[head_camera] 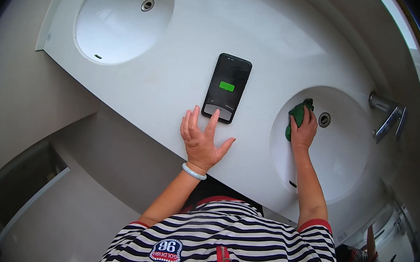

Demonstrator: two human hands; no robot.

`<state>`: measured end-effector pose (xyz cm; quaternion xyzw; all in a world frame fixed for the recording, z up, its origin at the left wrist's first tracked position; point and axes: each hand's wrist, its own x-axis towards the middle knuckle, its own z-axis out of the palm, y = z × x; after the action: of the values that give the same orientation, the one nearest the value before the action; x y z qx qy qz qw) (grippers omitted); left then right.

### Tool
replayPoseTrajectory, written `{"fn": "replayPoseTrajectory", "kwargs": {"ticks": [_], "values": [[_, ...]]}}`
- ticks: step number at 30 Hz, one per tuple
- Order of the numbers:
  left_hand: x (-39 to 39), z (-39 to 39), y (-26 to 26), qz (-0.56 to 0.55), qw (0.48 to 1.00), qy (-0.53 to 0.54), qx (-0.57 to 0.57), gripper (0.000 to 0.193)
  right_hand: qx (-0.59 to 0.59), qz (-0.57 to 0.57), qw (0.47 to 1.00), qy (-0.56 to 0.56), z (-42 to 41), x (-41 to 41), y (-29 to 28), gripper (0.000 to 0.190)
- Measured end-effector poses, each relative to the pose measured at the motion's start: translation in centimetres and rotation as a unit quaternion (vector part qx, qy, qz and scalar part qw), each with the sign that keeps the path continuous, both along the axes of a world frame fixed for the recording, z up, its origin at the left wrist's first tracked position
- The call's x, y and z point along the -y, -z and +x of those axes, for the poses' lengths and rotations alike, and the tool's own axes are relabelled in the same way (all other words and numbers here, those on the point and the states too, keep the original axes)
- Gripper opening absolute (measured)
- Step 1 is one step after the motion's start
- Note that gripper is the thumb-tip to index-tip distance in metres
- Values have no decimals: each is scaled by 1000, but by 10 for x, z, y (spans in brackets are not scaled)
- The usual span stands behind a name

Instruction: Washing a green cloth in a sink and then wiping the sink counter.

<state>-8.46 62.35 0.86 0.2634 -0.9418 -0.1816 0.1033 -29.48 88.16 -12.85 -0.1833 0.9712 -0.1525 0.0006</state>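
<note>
A black smartphone [230, 69] lies face up on the white countertop [191, 52], its screen lit with a green bubble on a dark background. My left hand [203, 141] has its fingers spread, the index fingertip at the lower part of the screen. A pale bangle [193, 172] circles that wrist. Inside the right-hand white sink basin [339, 163], my right hand [303, 130] grips a green cloth [297, 115] against the basin's left wall. Part of the cloth is hidden beneath the fingers. Just right of the hand is the round drain [324, 120].
A chrome faucet [386, 111] projects over the right basin's far side. A second oval basin [123, 26] is set in the counter at upper left. At lower left stands a grey bin-like recess [22, 184]. A mirror [392, 261] at lower right reflects a person.
</note>
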Motion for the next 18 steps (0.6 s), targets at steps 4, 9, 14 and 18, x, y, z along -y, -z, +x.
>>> {"fn": "replayPoseTrajectory", "kwargs": {"ticks": [4,9,14,18], "values": [[-1,0,0,-4,1000,1,-1,77,16,25,998,-46,-6,-22,-3,63],[-5,-4,3,2,1000,6,-6,76,42,130,991,-9,-20,-92,-10,65],[1,-2,1,-17,1000,4,-9,77,43,242,968,58,-18,-162,-21,65],[1,-2,-1,-13,1000,16,-9,78,28,271,949,159,-10,-182,-18,65]]}}
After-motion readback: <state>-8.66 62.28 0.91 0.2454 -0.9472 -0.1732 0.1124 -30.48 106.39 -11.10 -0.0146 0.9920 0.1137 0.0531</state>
